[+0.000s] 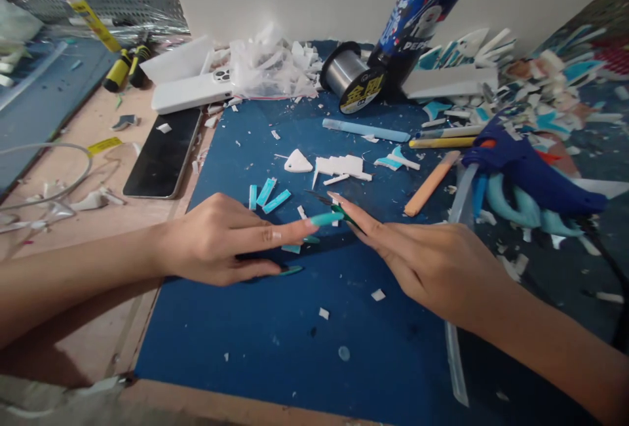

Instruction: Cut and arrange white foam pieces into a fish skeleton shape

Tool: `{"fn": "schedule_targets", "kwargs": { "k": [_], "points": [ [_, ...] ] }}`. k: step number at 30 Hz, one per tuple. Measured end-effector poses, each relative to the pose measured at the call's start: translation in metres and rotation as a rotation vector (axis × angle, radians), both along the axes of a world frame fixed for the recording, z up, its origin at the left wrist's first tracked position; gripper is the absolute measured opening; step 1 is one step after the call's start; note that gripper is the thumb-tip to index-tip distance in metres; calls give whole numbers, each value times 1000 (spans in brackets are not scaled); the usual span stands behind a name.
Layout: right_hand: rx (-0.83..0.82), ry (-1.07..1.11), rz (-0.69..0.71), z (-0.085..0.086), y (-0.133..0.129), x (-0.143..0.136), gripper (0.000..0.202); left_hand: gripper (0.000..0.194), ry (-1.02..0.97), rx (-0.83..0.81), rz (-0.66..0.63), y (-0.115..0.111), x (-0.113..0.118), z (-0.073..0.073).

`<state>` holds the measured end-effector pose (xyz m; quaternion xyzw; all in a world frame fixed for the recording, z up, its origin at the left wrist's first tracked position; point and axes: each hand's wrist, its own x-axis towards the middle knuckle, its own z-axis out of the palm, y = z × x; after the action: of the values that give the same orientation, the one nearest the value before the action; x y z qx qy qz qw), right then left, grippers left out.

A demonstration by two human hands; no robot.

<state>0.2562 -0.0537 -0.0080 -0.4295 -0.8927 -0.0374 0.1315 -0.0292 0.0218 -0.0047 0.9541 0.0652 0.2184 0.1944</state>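
Observation:
My left hand (236, 242) reaches over the blue mat (275, 341) with its index finger stretched out and its thumb apart; I see nothing held in it. My right hand (432, 262) is closed on a slim green tool (347, 216) with a dark, pointed tip; its exact kind is unclear. The left index fingertip is close to this tool, and I cannot tell if they touch. Several small blue strips (276, 201) lie beside my left hand. Just beyond the tool's tip are a jagged white cut piece (339, 165) and a white triangular piece (297, 161).
A dark blue glue gun (540, 170) lies at right, near an orange stick (431, 183) and piled scraps (535, 92). Behind stand a line spool (348, 75) and a blue Pepsi can (417, 13). A phone (164, 154) and yellow-handled pliers (128, 67) lie left.

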Motion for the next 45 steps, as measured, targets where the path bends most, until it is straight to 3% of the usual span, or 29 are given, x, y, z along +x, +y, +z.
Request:
{"fn": "schedule_targets", "kwargs": {
  "k": [3,12,17,21,28,36,45],
  "points": [
    [-32,76,-12,-2,2,-1,50,74,-93,-18,24,1,1,-1],
    [-97,117,6,6,4,-5,45,71,-86,-198,42,2,2,1],
    [-90,163,-18,-3,3,0,50,74,-147,-21,83,-1,2,2],
    [-115,145,-20,0,3,-2,50,71,-65,216,211,-6,2,4],
    [-121,153,-34,5,4,-5,47,59,147,283,298,-7,4,3],
    [-113,177,-26,2,2,-1,46,73,131,467,323,-12,4,7],
    [-127,193,-23,10,3,-7,43,46,249,228,183,-1,2,6]
  ]
}}
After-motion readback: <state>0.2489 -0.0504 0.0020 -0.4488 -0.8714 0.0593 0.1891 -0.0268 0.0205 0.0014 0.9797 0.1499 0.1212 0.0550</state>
